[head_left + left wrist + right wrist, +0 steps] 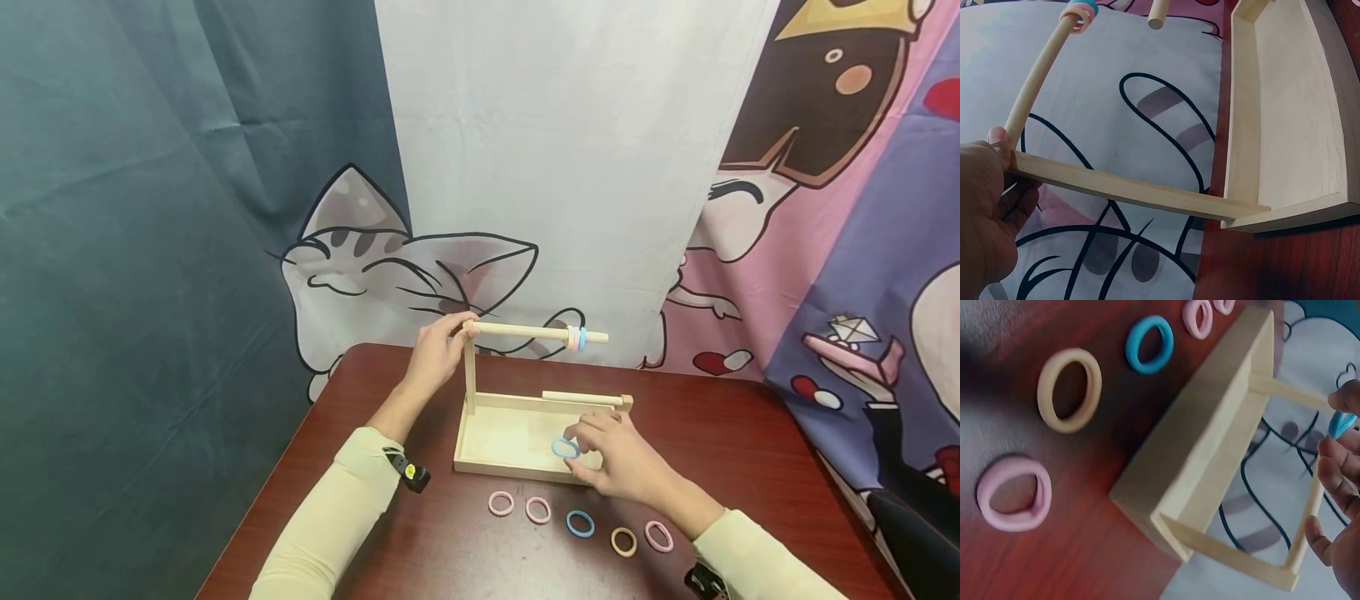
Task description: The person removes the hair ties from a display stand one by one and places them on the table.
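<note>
My left hand (437, 354) grips the top corner of a wooden stand, where the upper rod (517, 331) meets the upright post (470, 375). Thumb and fingers wrap that joint in the left wrist view. Pink, cream and blue hair ties (573, 338) hang together near the rod's free end. Over the stand's shallow tray (480, 468), my right hand (622, 458) pinches a light blue hair tie (554, 448) between thumb and fingers. The right wrist view shows this blue hair tie (1340, 425) partly hidden by the fingers.
Several hair ties lie in a row on the brown table (420, 542) before the tray: pink (501, 515), blue (581, 537), yellow (1045, 394) and pink (1013, 522) among them. A shorter, lower rod (581, 398) runs along the tray's back. Printed curtain (585, 167) hangs behind.
</note>
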`<state>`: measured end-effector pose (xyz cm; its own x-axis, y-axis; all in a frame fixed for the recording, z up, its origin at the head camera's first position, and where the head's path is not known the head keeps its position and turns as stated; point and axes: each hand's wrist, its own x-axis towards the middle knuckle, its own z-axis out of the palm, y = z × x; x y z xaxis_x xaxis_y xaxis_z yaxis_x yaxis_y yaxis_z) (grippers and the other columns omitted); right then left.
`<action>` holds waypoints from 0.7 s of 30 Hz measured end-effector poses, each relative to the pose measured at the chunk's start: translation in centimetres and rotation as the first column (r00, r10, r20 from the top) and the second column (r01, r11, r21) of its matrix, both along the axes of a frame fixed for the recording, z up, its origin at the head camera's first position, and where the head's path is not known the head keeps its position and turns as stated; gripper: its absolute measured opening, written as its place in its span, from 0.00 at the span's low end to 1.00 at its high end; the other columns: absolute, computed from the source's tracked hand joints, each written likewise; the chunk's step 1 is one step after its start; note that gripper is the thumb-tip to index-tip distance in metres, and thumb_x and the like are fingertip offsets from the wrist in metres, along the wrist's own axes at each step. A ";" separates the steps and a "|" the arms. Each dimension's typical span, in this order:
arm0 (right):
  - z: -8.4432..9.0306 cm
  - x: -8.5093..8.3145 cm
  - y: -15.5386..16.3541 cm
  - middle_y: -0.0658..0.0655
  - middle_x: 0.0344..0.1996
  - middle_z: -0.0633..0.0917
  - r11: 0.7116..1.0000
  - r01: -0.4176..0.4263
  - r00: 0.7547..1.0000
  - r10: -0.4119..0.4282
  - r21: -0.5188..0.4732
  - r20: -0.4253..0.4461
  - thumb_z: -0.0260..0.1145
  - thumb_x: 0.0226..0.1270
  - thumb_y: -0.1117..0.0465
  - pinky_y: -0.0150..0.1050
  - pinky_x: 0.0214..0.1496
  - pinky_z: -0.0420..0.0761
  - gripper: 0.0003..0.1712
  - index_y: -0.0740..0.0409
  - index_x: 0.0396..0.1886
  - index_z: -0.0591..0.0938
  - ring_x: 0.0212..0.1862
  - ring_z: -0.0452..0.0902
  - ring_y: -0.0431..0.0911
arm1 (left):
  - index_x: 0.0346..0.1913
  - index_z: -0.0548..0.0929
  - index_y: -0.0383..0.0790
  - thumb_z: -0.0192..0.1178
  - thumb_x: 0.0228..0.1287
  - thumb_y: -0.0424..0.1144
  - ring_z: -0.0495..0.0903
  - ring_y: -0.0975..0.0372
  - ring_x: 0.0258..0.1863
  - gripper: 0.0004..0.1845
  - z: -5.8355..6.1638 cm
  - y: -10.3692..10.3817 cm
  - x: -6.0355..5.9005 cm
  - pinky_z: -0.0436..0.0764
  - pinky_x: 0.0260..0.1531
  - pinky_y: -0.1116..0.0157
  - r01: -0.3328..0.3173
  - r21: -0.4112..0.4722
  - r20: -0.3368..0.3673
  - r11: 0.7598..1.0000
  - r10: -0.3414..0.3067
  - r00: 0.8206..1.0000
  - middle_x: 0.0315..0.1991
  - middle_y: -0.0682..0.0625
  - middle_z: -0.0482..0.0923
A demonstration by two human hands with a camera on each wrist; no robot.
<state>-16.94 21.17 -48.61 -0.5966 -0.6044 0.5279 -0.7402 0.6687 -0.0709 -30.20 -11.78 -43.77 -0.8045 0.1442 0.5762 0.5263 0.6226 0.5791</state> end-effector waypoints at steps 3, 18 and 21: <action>-0.6 0.5 -0.8 0.40 0.29 0.78 0.999 -0.017 1.000 0.016 0.033 0.026 0.87 0.55 0.54 0.46 0.50 0.70 0.20 0.47 0.44 0.87 0.39 0.72 0.32 | 0.61 0.91 0.46 0.70 0.73 0.47 0.89 0.51 0.41 0.18 0.0 0.0 0.0 0.85 0.49 0.47 0.001 -0.001 0.001 1.000 -0.001 1.000 0.54 0.45 0.92; -3.3 2.7 -4.7 0.36 0.30 0.75 0.981 -0.094 0.991 0.076 0.167 0.109 0.85 0.60 0.46 0.48 0.52 0.76 0.18 0.44 0.41 0.86 0.38 0.68 0.30 | 0.61 0.91 0.48 0.68 0.73 0.50 0.92 0.51 0.47 0.19 -0.2 -0.2 -0.2 0.87 0.55 0.46 0.009 -0.005 -0.002 1.000 -0.009 1.000 0.58 0.47 0.92; -3.6 3.1 -5.2 0.37 0.32 0.79 0.977 -0.111 0.986 0.085 0.182 0.144 0.84 0.61 0.46 0.48 0.52 0.77 0.18 0.45 0.45 0.87 0.39 0.70 0.30 | 0.60 0.91 0.49 0.69 0.73 0.49 0.92 0.50 0.47 0.18 -0.2 -0.2 -0.2 0.87 0.57 0.45 0.012 0.003 0.001 1.000 -0.012 1.000 0.57 0.47 0.92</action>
<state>-13.86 15.96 -52.23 -0.5871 -0.7446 0.3176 -0.7951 0.6041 -0.0537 -30.43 -12.01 -43.96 -0.8032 0.1517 0.5760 0.5331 0.6145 0.5816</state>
